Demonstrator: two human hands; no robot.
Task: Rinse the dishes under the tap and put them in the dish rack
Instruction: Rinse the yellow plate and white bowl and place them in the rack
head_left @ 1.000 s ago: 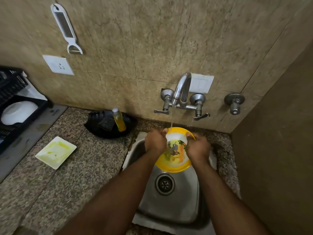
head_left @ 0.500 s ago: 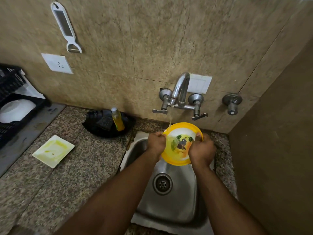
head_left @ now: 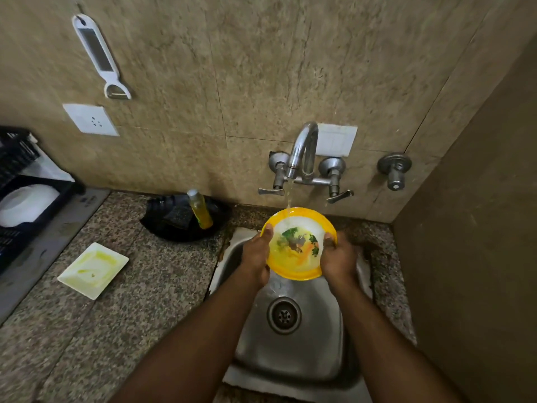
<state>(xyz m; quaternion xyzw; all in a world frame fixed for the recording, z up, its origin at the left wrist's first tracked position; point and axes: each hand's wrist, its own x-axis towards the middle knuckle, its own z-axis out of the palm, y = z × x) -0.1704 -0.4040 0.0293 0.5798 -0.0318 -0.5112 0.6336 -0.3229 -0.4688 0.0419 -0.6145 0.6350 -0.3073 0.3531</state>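
Fingers of both hands grip yellow plate [head_left: 299, 244] rims above sink [head_left: 293, 356].

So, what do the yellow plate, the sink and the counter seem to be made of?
The yellow plate, held in the left hand and right hand: probably melamine or plastic, glossy, with a printed picture.
The sink: stainless steel, judging by its brushed grey sheen.
The counter: speckled stone, likely polished granite.

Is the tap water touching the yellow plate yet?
Touching. The head view shows the water stream landing on the far rim of the yellow plate.
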